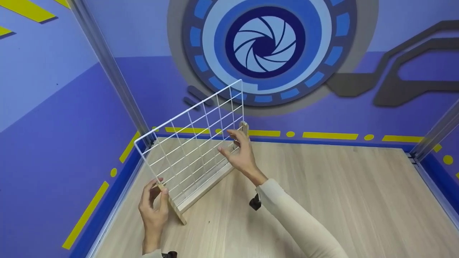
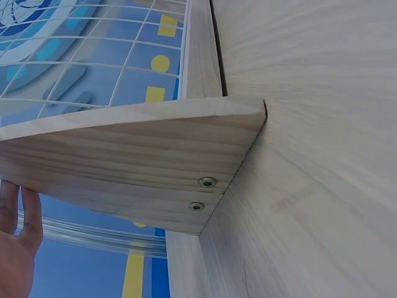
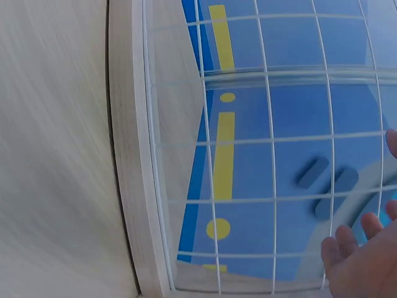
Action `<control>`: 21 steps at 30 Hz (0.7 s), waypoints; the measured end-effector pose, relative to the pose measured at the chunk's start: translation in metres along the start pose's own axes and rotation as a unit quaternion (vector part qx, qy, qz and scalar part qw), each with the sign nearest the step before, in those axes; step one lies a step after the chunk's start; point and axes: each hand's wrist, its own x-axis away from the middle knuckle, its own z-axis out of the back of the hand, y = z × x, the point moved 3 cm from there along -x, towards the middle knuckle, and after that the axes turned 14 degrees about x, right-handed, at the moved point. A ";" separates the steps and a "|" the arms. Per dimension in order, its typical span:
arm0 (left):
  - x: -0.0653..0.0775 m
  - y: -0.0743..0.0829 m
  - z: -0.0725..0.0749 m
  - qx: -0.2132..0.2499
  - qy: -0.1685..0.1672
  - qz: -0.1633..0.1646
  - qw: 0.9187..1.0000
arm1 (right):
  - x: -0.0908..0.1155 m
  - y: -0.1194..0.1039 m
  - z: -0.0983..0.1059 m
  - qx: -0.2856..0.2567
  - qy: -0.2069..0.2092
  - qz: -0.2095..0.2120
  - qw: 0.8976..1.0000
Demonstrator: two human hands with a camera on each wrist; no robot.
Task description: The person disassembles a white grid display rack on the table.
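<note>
A white wire grid panel [image 1: 193,143] stands upright in a wooden stand [image 1: 206,191] on the table. The stand has a long base bar and a wooden end board at each side. My left hand [image 1: 154,211] grips the upper part of the near-left end board [image 2: 136,161], thumb on one side and fingers on the other. In the left wrist view two metal screws [image 2: 207,182] show low on that board. Before the grid, close to the far-right end board [image 1: 244,129], is my right hand [image 1: 242,154]. Its fingers and thumb are apart, with nothing between them.
The stand sits on the left half of a light wood table [image 1: 322,197]. Blue and purple printed walls [image 1: 150,86] rise behind and to the left, with a metal post [image 1: 111,68] in the left corner and another [image 1: 441,132] at the right.
</note>
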 end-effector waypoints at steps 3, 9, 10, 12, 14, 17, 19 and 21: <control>0.001 -0.001 0.000 -0.002 0.000 -0.001 1.000 | 0.004 -0.005 -0.008 0.016 0.014 0.017 1.000; 0.000 0.000 -0.001 -0.001 -0.001 -0.005 1.000 | 0.011 -0.012 -0.025 0.024 0.043 0.041 0.998; 0.000 0.000 -0.001 0.000 0.000 -0.005 1.000 | 0.012 -0.013 -0.027 0.027 0.048 0.042 0.998; -0.001 0.001 -0.001 0.004 0.000 -0.005 1.000 | 0.013 -0.015 -0.032 0.032 0.055 0.044 0.997; -0.001 0.002 -0.001 0.004 0.001 -0.004 1.000 | 0.015 -0.017 -0.036 0.037 0.061 0.046 0.996; -0.001 0.002 -0.001 0.008 0.001 -0.004 1.000 | 0.015 -0.020 -0.041 0.050 0.073 0.055 0.995; 0.000 0.001 -0.001 0.009 0.001 -0.006 1.000 | 0.016 -0.021 -0.044 0.060 0.081 0.058 0.993; 0.000 0.000 0.000 0.008 0.001 -0.008 1.000 | 0.016 -0.022 -0.047 0.067 0.086 0.060 0.992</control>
